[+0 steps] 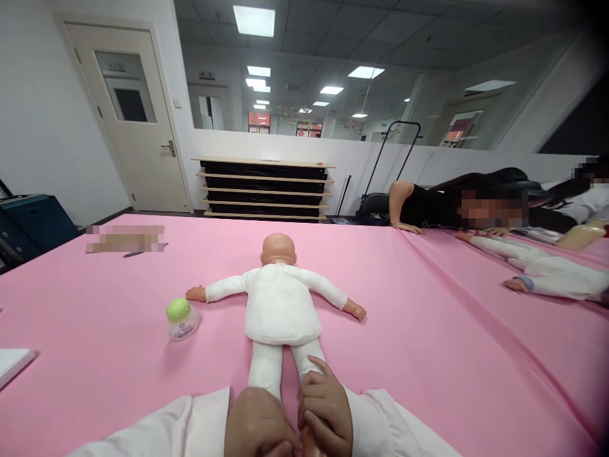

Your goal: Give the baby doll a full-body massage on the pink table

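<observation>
A baby doll [283,304] with a bald head, a white cloth body and spread arms lies on the pink cover, its feet towards me. No face shows on it. My right hand [327,406] is closed around the lower part of the doll's right-side leg, thumb and fingers wrapped over it near the foot [313,445]. My left hand [259,424] is curled over the end of the other leg, its fingertips near that same foot. My left hand hides the left-side foot. Beside the doll's left-side hand stands a small clear jar [183,324] with a green lid.
The pink-covered table [404,355] spreads around the doll. A white box edge [14,365] lies at left, a pen [137,252] farther back. At right, a person in black [428,206] leans by a second doll [556,266] and a pale bottle [581,235].
</observation>
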Available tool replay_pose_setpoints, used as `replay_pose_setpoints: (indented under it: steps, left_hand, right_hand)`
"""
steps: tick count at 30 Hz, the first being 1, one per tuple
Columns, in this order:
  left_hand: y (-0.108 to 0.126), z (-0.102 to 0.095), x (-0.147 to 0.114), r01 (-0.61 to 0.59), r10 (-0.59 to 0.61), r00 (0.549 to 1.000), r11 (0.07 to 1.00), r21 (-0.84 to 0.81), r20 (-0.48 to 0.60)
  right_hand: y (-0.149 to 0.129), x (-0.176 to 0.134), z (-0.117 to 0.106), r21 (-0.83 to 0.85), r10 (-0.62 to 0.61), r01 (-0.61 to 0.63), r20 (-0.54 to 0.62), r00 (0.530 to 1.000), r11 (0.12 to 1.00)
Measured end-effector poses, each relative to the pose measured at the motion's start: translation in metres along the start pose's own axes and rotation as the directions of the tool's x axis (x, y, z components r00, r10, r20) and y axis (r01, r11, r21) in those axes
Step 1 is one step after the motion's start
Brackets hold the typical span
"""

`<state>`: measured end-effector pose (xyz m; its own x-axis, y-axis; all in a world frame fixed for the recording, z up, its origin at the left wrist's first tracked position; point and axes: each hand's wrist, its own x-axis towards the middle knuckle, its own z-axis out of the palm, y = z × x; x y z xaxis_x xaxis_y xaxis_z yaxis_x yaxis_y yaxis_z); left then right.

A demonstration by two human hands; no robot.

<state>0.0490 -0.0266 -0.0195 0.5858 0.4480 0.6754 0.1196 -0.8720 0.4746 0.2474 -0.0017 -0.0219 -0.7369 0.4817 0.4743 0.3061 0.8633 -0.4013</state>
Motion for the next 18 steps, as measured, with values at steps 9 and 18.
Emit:
replay_pose_setpoints:
  steps: [9,18]
  left_hand:
    - [-0.024,-0.025,0.015,0.291,-0.299,0.954,0.943,0.16,0.023]
    - [-0.026,-0.017,0.01,0.251,-0.268,0.961,0.95,0.186,0.074]
  right_hand:
    - [0.005,-0.001,0.014,0.062,-0.021,0.031,-0.154,0.988,0.998]
    - [0.004,-0.001,0.009,0.018,-0.004,0.005,-0.058,0.998,1.0]
